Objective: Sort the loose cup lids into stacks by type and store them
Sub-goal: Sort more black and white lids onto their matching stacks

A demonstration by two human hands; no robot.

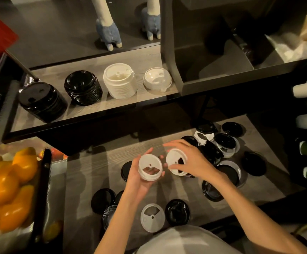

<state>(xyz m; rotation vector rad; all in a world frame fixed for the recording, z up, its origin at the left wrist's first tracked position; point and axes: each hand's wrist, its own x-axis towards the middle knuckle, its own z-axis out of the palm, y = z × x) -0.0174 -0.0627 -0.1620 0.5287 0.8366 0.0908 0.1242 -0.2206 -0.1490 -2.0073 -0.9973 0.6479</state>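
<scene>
We hold a short stack of white lids in our left hand, fingers curled round its rim, at frame centre above the desk. Our right hand pinches a single white lid just beside it, fingertips on the edge, other fingers spread.

To do this step well, we judge: turn the single lid the same way up as the stack, line up rims, then press it down until it nests; keep the grip light, since thin plastic likely flexes.

Materials: white lids look thin, matte, round, with a wedge-shaped opening and a small centre hole. Loose black lids are glossy, ridged, piled at centre right; more lie at lower centre, with one translucent lid flat on the desk. The desk shows grey wood grain.

Stored stacks sit on the shelf above: two black stacks at upper left, a tall white stack with ribbed sides, a low white stack right of it. Much remains unsorted.
</scene>
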